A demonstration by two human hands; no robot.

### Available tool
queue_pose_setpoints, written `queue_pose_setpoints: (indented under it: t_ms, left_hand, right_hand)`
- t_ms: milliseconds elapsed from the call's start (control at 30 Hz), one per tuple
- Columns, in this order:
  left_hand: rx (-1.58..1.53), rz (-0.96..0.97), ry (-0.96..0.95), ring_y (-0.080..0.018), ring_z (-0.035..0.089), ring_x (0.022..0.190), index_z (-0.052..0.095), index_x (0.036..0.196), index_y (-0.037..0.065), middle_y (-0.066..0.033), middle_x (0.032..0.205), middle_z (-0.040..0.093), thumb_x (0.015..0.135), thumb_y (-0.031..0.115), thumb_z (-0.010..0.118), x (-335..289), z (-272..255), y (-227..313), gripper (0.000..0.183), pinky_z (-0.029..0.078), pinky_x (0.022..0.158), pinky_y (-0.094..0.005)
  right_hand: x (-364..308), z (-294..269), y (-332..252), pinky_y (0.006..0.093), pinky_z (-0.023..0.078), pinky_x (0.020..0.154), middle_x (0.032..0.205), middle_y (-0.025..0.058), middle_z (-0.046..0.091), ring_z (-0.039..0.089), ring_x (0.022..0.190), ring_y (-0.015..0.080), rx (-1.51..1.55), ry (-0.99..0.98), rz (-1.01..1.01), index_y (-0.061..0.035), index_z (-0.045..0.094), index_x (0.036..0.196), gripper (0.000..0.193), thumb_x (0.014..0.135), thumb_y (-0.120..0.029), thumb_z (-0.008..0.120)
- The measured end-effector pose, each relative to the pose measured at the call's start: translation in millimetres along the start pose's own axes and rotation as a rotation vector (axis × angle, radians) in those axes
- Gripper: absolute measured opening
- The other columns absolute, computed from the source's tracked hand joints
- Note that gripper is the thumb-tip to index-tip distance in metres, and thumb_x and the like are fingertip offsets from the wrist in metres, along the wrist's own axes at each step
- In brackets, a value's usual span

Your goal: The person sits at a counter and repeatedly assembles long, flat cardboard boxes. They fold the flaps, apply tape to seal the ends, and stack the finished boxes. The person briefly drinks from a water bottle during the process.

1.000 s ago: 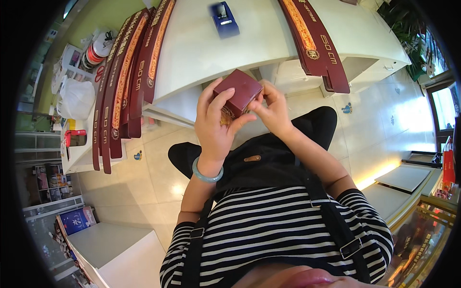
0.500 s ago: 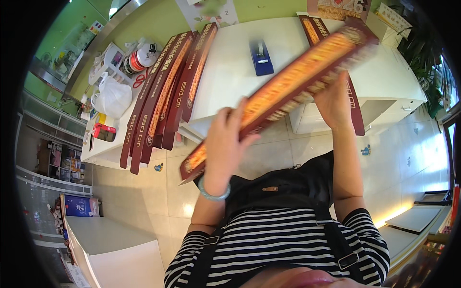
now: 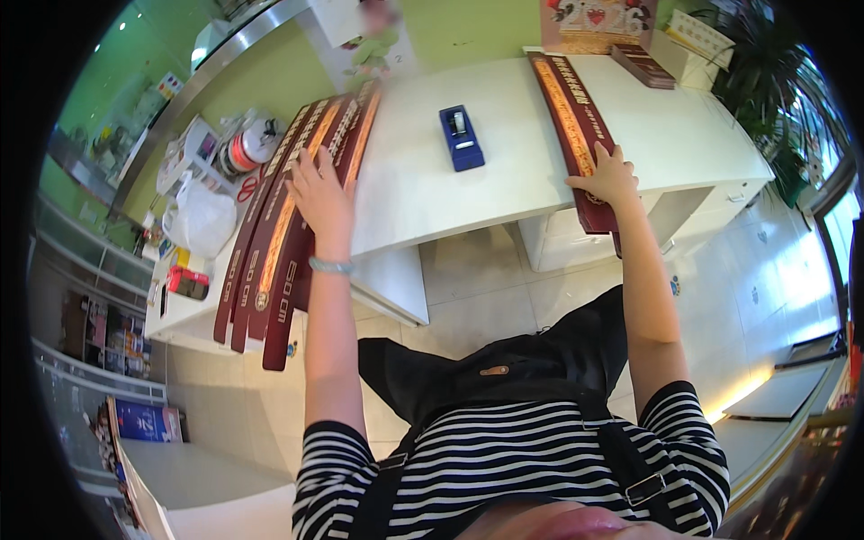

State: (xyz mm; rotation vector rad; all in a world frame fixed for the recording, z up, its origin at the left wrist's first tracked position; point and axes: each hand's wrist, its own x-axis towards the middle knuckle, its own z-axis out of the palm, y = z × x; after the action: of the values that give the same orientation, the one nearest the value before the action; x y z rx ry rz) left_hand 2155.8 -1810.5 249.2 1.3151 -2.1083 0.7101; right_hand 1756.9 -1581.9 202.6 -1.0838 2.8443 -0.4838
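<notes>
Long flat maroon cartons [image 3: 255, 270] with an orange picture strip lie overlapping on the left of the white table, their near ends jutting past its edge. My left hand [image 3: 324, 202] lies on this pile with its fingers spread. On the right side of the table is a smaller stack of the same kind, its top carton [image 3: 562, 99] face up. My right hand [image 3: 614, 180] rests across this carton's near part, thumb stretched toward its left edge and fingers apart. Whether those fingers press on the carton's edge cannot be told.
Between the two piles stands a blue tape dispenser [image 3: 462, 139] on the white table [image 3: 414, 193]. A white plastic bag [image 3: 200, 216], ribbon rolls [image 3: 245, 151] and red scissors [image 3: 248, 187] lie at the left. Small dark red boxes [image 3: 643, 67] sit at the back right.
The carton that both hands held slanting in the air is now down on the right stack. My left hand has left it and moved left onto the left pile.
</notes>
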Motion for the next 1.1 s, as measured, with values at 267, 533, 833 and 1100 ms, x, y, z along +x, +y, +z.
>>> queue_pose_setpoints:
  t_ms: [267,533,833,1100]
  left_hand:
    - [-1.61,0.296,-0.524,-0.0338,0.036,0.146,0.036,0.155,0.009,-0.017,0.16,0.035,0.087,0.03,0.08,-105,-62,157,0.084,0.03,0.12,-0.0467]
    - [-2.548,0.03,-0.718,-0.0381,0.033,0.147,0.017,0.159,0.004,-0.0197,0.162,0.026,0.084,0.071,0.067,-126,-88,184,0.112,0.032,0.12,-0.0483]
    - [-2.438,-0.107,-0.077,-0.035,0.036,0.145,0.022,0.156,0.002,-0.0196,0.153,0.037,0.081,0.06,0.071,-84,-100,68,0.106,0.023,0.123,-0.058]
    - [-2.074,0.085,-0.178,-0.0327,0.034,0.146,0.015,0.158,0.006,-0.0155,0.153,0.035,0.062,0.045,0.097,-166,-78,78,0.132,0.029,0.121,-0.0462]
  right_hand:
    - [-48,-43,19,0.0415,0.043,0.108,0.146,0.0213,0.049,0.05,0.132,0.0347,0.829,0.021,-0.106,-0.0056,0.052,0.145,0.088,0.072,-0.047,0.08]
    - [-221,-11,-11,0.0545,0.03,0.116,0.163,0.0262,0.019,0.026,0.145,0.0488,0.58,-0.061,-0.851,-0.0167,0.045,0.152,0.098,0.062,-0.027,0.083]
    - [-192,120,-6,0.0565,0.028,0.117,0.163,0.029,0.012,0.022,0.146,0.0525,0.534,-0.097,-0.956,-0.0085,0.022,0.159,0.121,0.062,-0.032,0.09]
    - [-194,111,-114,0.0495,0.029,0.119,0.158,0.0267,0.02,0.025,0.146,0.0455,0.944,-0.346,-1.11,-0.0035,0.005,0.161,0.139,0.058,-0.036,0.092]
